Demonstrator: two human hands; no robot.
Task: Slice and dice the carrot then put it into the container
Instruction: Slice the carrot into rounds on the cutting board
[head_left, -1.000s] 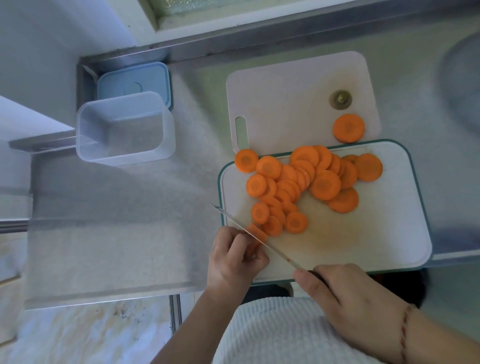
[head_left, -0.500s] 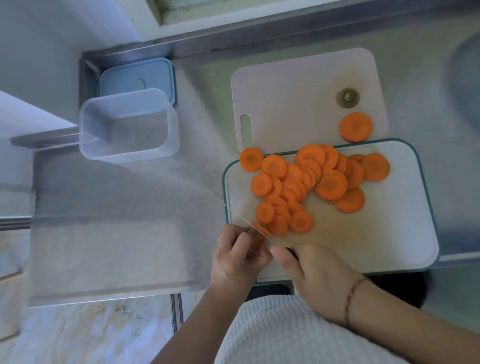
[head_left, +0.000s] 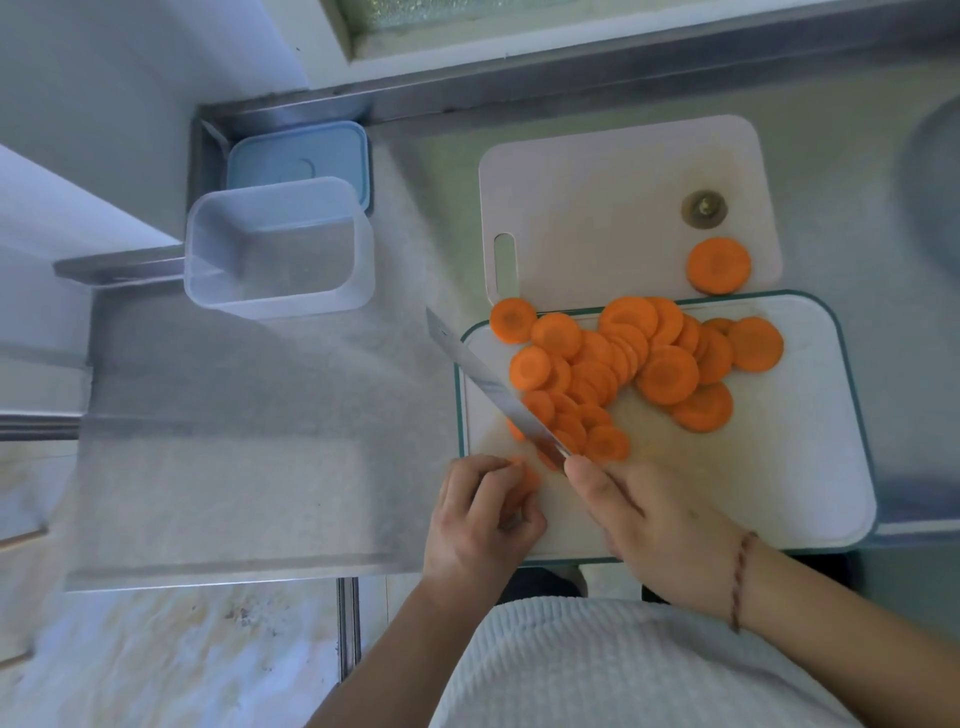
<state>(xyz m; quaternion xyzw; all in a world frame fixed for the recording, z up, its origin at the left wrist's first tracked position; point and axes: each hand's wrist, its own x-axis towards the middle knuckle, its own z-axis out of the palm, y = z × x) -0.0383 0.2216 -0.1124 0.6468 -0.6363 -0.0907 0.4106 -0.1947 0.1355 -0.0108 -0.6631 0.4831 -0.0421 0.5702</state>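
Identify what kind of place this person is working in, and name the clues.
Most likely a kitchen: a brushed stainless-steel counter, a white teal-rimmed cutting board covered in orange carrot slices, and a clear plastic food container standing ready.

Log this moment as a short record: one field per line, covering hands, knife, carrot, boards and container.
left hand: pinching the last small carrot piece at the near-left of the green-rimmed board
right hand: gripping the knife, blade angled up-left over the slices
carrot slices: round, piled on the green-rimmed board; none diced
stray slice: on the white board behind
carrot top: on the white board
container: clear, empty, on the counter to the left
lid: blue, behind the container
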